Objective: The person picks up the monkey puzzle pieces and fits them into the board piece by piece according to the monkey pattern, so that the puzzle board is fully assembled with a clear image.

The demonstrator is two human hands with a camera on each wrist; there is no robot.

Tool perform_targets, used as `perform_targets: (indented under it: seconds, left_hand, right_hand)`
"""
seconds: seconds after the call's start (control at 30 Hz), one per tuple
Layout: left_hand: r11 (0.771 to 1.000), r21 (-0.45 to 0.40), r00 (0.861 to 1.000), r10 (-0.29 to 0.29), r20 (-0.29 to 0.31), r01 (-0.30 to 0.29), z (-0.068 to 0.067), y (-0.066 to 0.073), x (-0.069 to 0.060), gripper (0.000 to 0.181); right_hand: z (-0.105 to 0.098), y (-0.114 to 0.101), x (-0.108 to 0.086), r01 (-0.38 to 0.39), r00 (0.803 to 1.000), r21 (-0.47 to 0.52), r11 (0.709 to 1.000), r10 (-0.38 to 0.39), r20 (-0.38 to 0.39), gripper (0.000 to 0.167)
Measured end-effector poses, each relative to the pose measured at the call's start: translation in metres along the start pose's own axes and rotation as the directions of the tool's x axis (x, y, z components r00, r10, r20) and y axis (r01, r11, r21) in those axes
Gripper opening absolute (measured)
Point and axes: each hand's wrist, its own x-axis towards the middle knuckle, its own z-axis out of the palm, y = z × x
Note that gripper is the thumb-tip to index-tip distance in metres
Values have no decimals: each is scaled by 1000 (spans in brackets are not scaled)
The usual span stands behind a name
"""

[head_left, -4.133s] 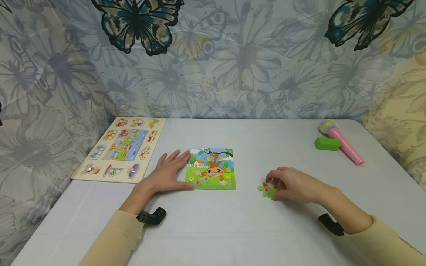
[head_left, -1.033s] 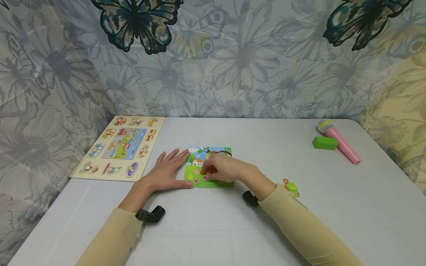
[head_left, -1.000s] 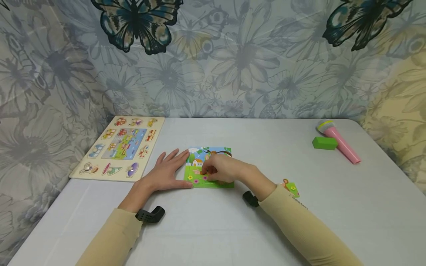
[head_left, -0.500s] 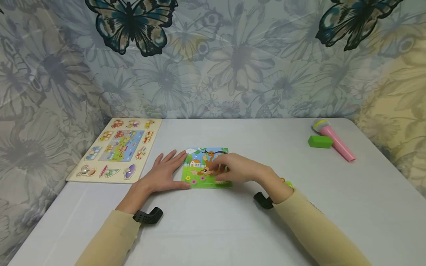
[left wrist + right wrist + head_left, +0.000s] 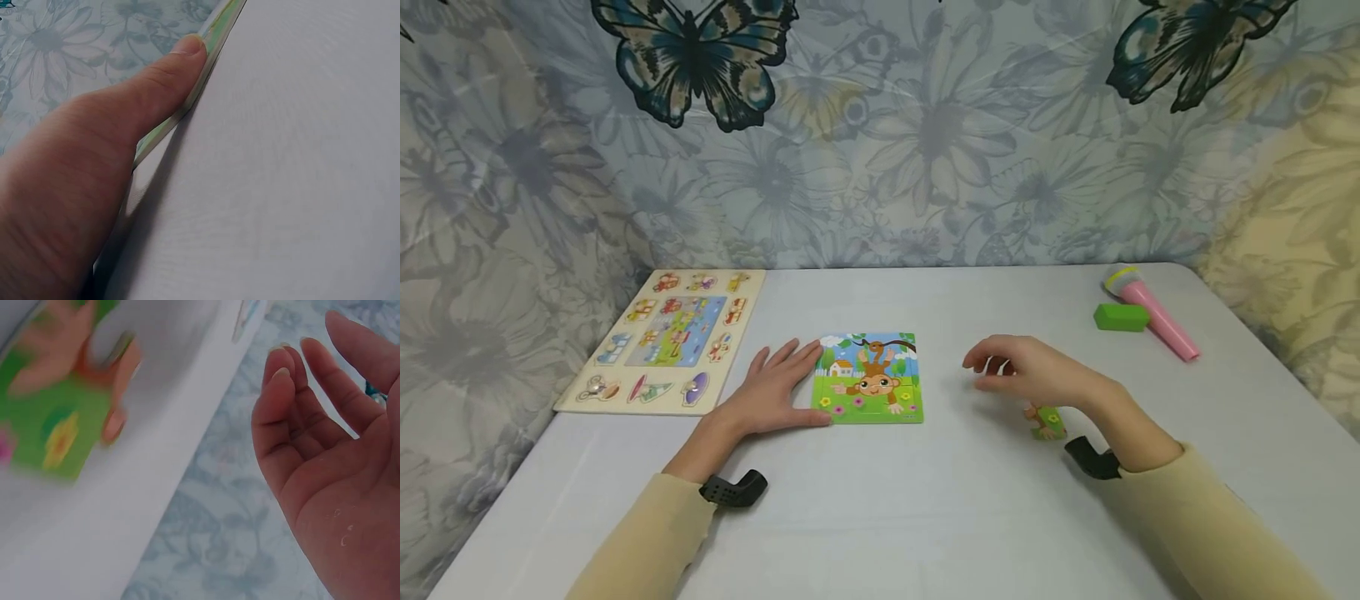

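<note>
A square monkey jigsaw puzzle (image 5: 868,379) lies flat at the table's middle. My left hand (image 5: 778,396) rests at its left side, fingers spread, with the thumb on the lower left corner; in the left wrist view that thumb (image 5: 169,78) lies along the board's edge. Right of the puzzle, my right hand (image 5: 1037,367) is over the table with loosely bent fingers and nothing between them. Just below it lies a loose puzzle piece (image 5: 1051,422), green with a yellow flower, partly covered by the hand. The right wrist view shows this puzzle piece (image 5: 53,434) blurred, apart from the fingers.
A large cream picture board (image 5: 568,396) lies at the back left. At the back right are a green block (image 5: 1122,317) and a pink toy microphone (image 5: 1161,321), close together. A patterned cloth wall (image 5: 925,192) stands behind the white table (image 5: 880,517).
My right hand held a puzzle piece at the right, then worked over the puzzle. Since then it has drawn back to the right, empty, near the loose piece. My left hand stays put.
</note>
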Motion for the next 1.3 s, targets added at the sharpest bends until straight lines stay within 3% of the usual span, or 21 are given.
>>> perform_targets:
  seconds: [0.2,0.47,0.77,1.3]
  left_hand:
    - [1000,1,1000,4,-14,-4,2,0,-1,112]
    - [1000,-7,999,18,-29,-18,0,2,-2,111]
    - [999,-5,999,33,-41,-33,3,-1,-2,110]
    - [999,-21,999,28,-29,-29,0,-1,-4,108]
  right_hand:
    - [-15,15,-28,-56,998,-4,998,56,37,31]
    - [-16,33,-48,-122,989,-64,990,127,81,39]
    - [-9,43,-53,-155,985,-59,986,159,67,41]
    - [-6,40,-55,-188,979,-80,979,194,65,40]
